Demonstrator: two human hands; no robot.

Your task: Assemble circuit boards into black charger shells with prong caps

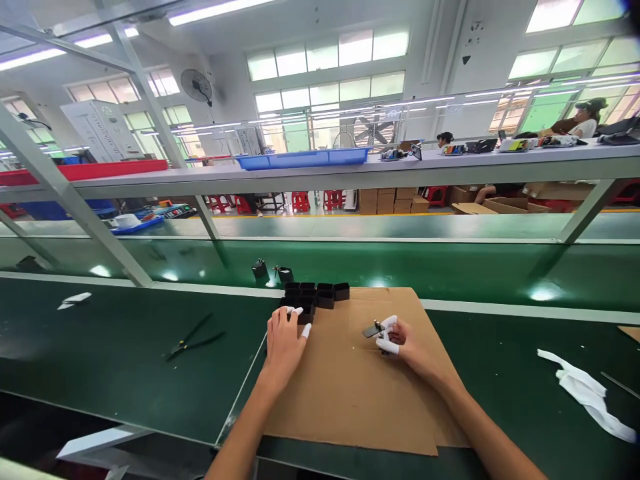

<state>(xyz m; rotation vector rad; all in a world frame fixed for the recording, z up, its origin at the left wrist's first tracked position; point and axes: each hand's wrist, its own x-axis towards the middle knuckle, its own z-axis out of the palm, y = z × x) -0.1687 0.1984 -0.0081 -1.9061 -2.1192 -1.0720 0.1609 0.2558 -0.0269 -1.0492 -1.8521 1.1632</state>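
My left hand [286, 333], with white finger covers on its fingertips, reaches over a group of small black open-topped boxes [325, 295] at the far left edge of a cardboard sheet [350, 400]. Its thumb and fingers close around the nearest black box [306, 313], partly hiding it. Over the middle of the cardboard, my right hand [397, 339] pinches a small black part with a flat plate [373, 330]. White covers are on these fingertips too. The part's inner side is hidden by the fingers.
Pliers [187, 341] lie on the green table at left, near a white scrap [75, 301]. Two small black pieces [259, 269] stand on the green conveyor belt [400, 267]. White cloth strips [583, 390] lie at right. Above runs a shelf with a blue tray [310, 159].
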